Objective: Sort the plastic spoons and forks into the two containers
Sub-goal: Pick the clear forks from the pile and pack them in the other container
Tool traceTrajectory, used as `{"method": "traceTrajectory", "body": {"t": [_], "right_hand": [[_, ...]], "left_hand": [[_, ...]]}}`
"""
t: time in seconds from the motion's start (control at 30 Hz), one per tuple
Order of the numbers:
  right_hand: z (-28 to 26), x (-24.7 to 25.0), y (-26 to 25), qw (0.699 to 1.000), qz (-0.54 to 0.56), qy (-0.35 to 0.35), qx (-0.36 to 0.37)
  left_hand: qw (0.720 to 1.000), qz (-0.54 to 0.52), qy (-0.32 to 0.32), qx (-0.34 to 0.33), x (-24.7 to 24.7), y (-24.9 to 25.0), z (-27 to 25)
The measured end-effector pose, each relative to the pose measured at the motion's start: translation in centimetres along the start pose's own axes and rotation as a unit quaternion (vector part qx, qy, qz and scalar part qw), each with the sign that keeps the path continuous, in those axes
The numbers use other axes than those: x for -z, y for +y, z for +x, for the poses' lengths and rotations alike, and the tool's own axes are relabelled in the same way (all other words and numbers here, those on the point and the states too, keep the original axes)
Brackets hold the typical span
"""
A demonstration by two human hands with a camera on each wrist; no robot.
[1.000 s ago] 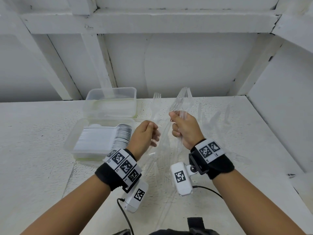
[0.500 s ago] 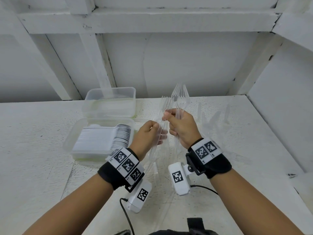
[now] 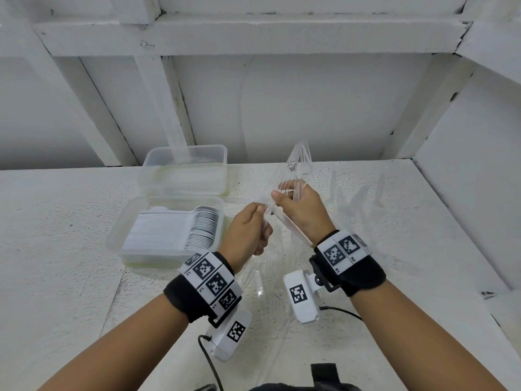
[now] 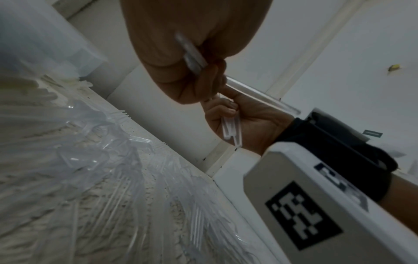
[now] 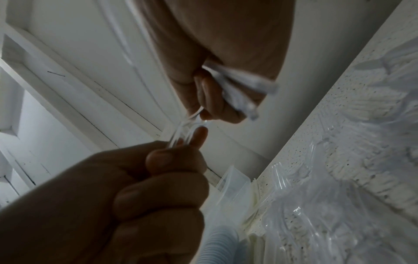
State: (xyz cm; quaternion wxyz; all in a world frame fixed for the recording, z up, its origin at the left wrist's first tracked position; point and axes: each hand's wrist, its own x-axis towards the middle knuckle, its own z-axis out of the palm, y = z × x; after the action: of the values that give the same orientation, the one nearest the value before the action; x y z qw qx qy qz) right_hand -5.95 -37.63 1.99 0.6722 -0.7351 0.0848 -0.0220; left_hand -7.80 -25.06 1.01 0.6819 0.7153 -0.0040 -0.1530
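- Head view: a clear fork [image 3: 265, 221] is pinched by the left hand [image 3: 248, 232], curled tight.
- A bundle [image 3: 296, 176] of forks is gripped upright by the right hand [image 3: 303, 211] — hands touching.
- Loose cutlery [image 3: 270, 277] is spread on the table [image 3: 56, 249].
- Farther left, spoons [image 3: 174, 230] are stacked in the near tub [image 3: 124, 221] — the far tub [image 3: 184, 170] behind.

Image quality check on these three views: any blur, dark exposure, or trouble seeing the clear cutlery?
Head view: sharp, evenly lit, edges bowed; the clear forks nearly vanish against the white wall. Left wrist view: dim, the left hand soft. Right wrist view: dim, the right hand blurred, glints on the loose cutlery.
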Motion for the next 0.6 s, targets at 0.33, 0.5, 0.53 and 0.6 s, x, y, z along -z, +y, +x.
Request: {"method": "traceTrajectory", "body": {"t": [0.33, 0.5, 0.53, 0.6], "right_hand": [[-0.2, 0.0, 2.6, 0.997, -0.026, -0.048, -0.046], [-1.0, -0.1, 4.3, 0.994, -0.051, -0.073, -0.058], [-1.0, -0.1, 4.4, 0.994, -0.054, -0.072, -0.061], [-0.9, 0.0, 4.4, 0.995, -0.042, -0.066, -0.068]], "left_hand": [[0.984, -0.073, -0.055, 0.151, 0.0, -1.2, 0.4], [0.984, -0.052, -0.050, 0.165, -0.5, -1.9, 0.4], [0.983, -0.058, -0.055, 0.164, -0.5, -1.9, 0.5], [0.982, -0.066, -0.063, 0.168, -0.4, -1.8, 0.6]]}}
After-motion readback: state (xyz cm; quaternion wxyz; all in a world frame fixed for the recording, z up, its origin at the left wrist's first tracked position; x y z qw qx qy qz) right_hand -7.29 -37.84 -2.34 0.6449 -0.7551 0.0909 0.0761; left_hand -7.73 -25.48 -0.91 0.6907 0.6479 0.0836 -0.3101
